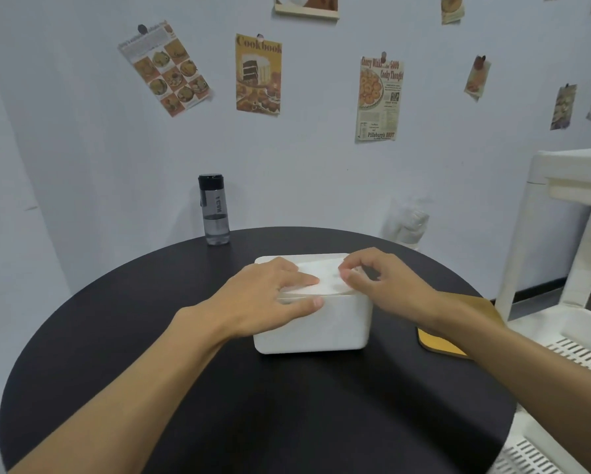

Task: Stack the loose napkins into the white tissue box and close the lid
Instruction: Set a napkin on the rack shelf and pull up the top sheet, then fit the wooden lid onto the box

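From the head camera, the white box (316, 331) stands in the middle of a round black desk (219, 412), a little toward the far side. It is open at the top, and the napkins (326, 273) lie inside as a white stack that reaches up to the rim.

The left hand (270, 297) lies on the left part of the box. Its fingers (304, 278) are straight and press flat on the napkins, and the thumb rests along the front rim. The right hand (385, 283) is at the right end of the box. Its fingers are curled, and the thumb and the first finger pinch the edge of the top napkin.

The lid (436, 347), yellow-brown with a dark border, lies flat on the desk just right of the box, partly hidden under the right forearm.

A dark bottle (214, 210) stands upright at the far edge of the desk, well apart from the box. Food posters (258, 75) hang on the wall (82, 148), and a white shelf (581, 196) stands on the right.
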